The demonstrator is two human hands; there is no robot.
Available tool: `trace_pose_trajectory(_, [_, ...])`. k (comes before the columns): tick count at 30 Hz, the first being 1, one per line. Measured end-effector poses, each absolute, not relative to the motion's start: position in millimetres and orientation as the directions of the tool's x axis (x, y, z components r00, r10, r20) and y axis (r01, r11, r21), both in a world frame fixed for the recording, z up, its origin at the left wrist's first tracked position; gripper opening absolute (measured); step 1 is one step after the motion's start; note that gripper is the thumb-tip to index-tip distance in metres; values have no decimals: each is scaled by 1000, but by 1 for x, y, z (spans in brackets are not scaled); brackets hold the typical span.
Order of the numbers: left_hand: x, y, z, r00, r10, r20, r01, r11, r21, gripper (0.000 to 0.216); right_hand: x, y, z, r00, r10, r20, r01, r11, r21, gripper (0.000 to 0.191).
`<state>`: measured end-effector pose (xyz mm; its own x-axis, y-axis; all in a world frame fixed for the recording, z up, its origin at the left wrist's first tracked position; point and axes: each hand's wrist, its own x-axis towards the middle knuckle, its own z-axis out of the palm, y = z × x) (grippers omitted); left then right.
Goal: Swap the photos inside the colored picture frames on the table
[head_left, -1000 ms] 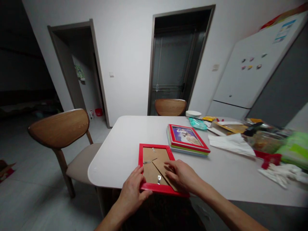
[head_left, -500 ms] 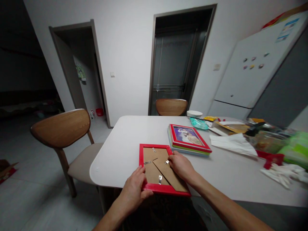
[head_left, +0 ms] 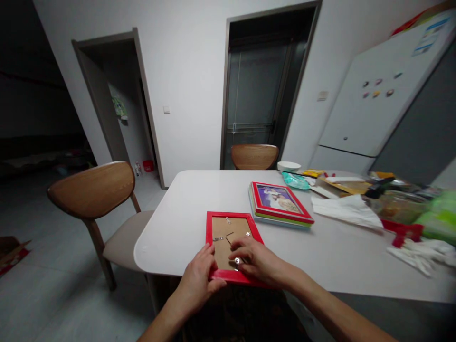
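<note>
A red picture frame [head_left: 209,228] lies face down at the table's near edge, its brown backing board [head_left: 221,254] facing up. My left hand [head_left: 200,274] grips the frame's near left corner, thumb on the near rail and fingers along the left rail. My right hand [head_left: 259,260] is over the near right part of the backing, fingers bent and apart around the near metal clip [head_left: 237,261]; contact with the clip is unclear. Other metal clips show at the far side [head_left: 228,220], the left [head_left: 218,239] and, partly, the right [head_left: 248,234]. My right hand hides most of the stand flap.
Behind the frame to the right is a stack of picture frames [head_left: 281,204], a red one with a photo on top. Farther right lie white paper [head_left: 347,210], a teal bag [head_left: 295,180], white gloves [head_left: 425,254] and a bowl [head_left: 289,166]. A wooden chair [head_left: 94,190] stands left.
My right hand has moved left and nearer, from the right-hand clip to the near clip, and now covers the stand flap. My left hand and the frame have stayed nearly in place.
</note>
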<state>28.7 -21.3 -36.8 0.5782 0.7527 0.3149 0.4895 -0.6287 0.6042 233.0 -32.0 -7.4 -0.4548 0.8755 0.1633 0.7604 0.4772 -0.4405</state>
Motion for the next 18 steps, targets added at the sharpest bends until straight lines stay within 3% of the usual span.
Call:
trace_pose_trajectory(11, [29, -19, -39, 586, 739, 334, 475, -647, 596, 21, 218, -26, -7, -437, 875, 208, 773, 484, -409, 18])
trace_pose_trajectory(18, [28, -23, -35, 584, 740, 333, 470, -643, 604, 20, 198, 11, -15, -257, 937, 238, 865, 333, -375, 23])
